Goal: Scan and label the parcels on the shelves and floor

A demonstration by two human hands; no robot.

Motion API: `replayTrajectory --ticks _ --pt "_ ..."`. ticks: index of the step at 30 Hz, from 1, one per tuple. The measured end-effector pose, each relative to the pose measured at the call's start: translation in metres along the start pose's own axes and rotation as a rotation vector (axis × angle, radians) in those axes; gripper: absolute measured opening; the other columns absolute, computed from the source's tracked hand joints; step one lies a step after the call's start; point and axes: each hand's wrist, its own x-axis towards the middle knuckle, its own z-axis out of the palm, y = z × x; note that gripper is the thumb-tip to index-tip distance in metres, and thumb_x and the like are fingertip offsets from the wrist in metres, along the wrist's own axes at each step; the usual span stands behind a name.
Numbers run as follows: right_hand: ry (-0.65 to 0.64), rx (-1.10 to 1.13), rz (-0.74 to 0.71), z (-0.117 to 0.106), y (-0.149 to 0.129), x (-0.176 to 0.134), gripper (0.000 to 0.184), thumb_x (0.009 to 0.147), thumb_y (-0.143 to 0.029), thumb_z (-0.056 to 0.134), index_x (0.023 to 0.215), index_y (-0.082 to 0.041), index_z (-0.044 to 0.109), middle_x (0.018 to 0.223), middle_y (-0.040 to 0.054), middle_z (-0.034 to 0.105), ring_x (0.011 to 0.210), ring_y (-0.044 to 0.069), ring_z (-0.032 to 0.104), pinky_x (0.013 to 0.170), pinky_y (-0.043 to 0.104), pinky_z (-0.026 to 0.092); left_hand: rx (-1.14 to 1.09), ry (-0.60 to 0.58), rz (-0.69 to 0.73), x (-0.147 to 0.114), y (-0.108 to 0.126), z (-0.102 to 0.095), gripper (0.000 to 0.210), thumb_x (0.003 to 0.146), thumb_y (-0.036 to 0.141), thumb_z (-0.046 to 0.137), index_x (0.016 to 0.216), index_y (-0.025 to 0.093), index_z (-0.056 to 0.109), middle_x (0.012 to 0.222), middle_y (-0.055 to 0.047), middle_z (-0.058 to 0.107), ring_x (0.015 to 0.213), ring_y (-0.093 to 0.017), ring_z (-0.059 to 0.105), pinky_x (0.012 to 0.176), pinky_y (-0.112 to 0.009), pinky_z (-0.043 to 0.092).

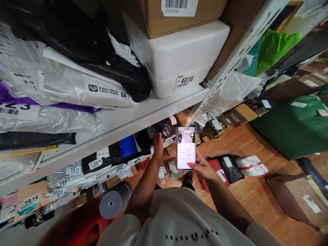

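Note:
My right hand [203, 167] is closed around a smartphone [186, 155], its thumb on the lower part of the lit screen near a red button. The screen shows a camera picture of a label above lines of text too small to read. Beyond the phone's left side, my left hand [158, 148] grips the near edge of a black plastic parcel [166, 129]; its fingers are partly hidden. A pale label sits on the parcel's far end.
On the metal shelf [143, 118] lie bagged parcels [84, 87] and a bubble-wrapped box [188, 54] marked 4038, under a carton [184, 22]. More numbered parcels [95, 163] fill the lower shelf. A red stool [94, 229], a large green sack [289, 126] and a carton [294, 198] stand around me.

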Motion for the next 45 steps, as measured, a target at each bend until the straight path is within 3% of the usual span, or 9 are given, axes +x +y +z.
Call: replayTrajectory --ticks 3,6,9,13,17,25,30,38,45 --pt "-0.005 0.019 -0.014 -0.002 -0.001 -0.003 0.096 0.077 -0.017 0.069 0.149 -0.042 0.011 0.13 0.007 0.06 0.087 0.022 0.07 0.057 0.031 0.06 -0.008 0.021 0.051 0.006 0.003 -0.018 0.054 0.088 0.05 0.052 0.135 0.024 0.048 0.145 -0.01 0.047 0.129 -0.023 0.049 0.101 -0.037 0.046" --pt "0.008 0.028 -0.006 -0.002 0.0 -0.005 0.098 0.075 -0.016 0.07 0.149 -0.041 0.01 0.127 0.0067 0.062 0.086 0.022 0.07 0.057 0.033 0.061 0.017 0.009 0.094 0.006 0.007 -0.021 0.057 0.086 0.051 0.055 0.137 0.028 0.045 0.146 -0.008 0.047 0.13 -0.023 0.048 0.101 -0.038 0.046" --pt "0.033 0.03 0.003 -0.002 -0.001 -0.007 0.098 0.074 -0.015 0.069 0.149 -0.041 0.011 0.125 0.0065 0.063 0.084 0.022 0.07 0.059 0.035 0.062 0.07 -0.029 0.126 -0.002 0.006 -0.006 0.066 0.082 0.052 0.061 0.14 0.027 0.042 0.151 -0.009 0.039 0.135 -0.025 0.042 0.108 -0.04 0.039" --pt "0.059 0.022 0.002 -0.001 -0.003 -0.007 0.096 0.074 -0.015 0.069 0.149 -0.039 0.014 0.129 0.0079 0.061 0.087 0.023 0.069 0.057 0.033 0.061 0.14 -0.089 0.189 -0.017 0.004 0.025 0.076 0.08 0.052 0.065 0.145 0.027 0.035 0.158 -0.006 0.027 0.145 -0.021 0.024 0.12 -0.036 0.02" --pt "0.069 0.029 -0.01 0.0 -0.006 -0.007 0.094 0.073 -0.016 0.07 0.148 -0.04 0.018 0.134 0.0071 0.058 0.089 0.023 0.069 0.055 0.03 0.06 0.178 -0.125 0.211 -0.025 0.01 0.043 0.083 0.083 0.053 0.061 0.151 0.029 0.019 0.161 -0.007 0.015 0.143 -0.023 0.029 0.119 -0.037 0.025" --pt "0.017 0.029 -0.044 -0.005 -0.003 -0.007 0.092 0.074 -0.018 0.071 0.147 -0.038 0.019 0.13 0.0068 0.061 0.082 0.021 0.07 0.057 0.032 0.061 0.187 -0.145 0.284 -0.025 0.013 0.043 0.077 0.085 0.047 0.06 0.15 0.029 0.023 0.16 -0.007 0.021 0.145 -0.021 0.025 0.118 -0.037 0.026" --pt "-0.027 0.037 -0.06 -0.003 -0.007 -0.006 0.095 0.074 -0.02 0.072 0.148 -0.038 0.013 0.129 0.0067 0.06 0.079 0.02 0.07 0.06 0.036 0.063 0.199 -0.148 0.288 -0.028 0.016 0.045 0.074 0.086 0.042 0.058 0.15 0.029 0.023 0.157 -0.005 0.028 0.14 -0.02 0.034 0.116 -0.036 0.03" --pt "-0.037 0.04 -0.061 -0.006 -0.002 -0.004 0.095 0.074 -0.021 0.072 0.147 -0.039 0.016 0.132 0.0073 0.057 0.079 0.02 0.069 0.059 0.036 0.063 0.231 -0.157 0.284 -0.03 0.018 0.045 0.077 0.088 0.044 0.056 0.152 0.029 0.017 0.16 -0.004 0.021 0.143 -0.018 0.029 0.118 -0.033 0.027" --pt "0.048 0.046 -0.03 -0.002 0.0 -0.006 0.092 0.074 -0.016 0.069 0.148 -0.038 0.018 0.134 0.008 0.057 0.087 0.022 0.069 0.055 0.03 0.06 0.248 -0.123 0.221 -0.034 0.019 0.051 0.083 0.088 0.049 0.054 0.154 0.023 0.01 0.162 -0.008 0.011 0.145 -0.022 0.025 0.117 -0.032 0.029"
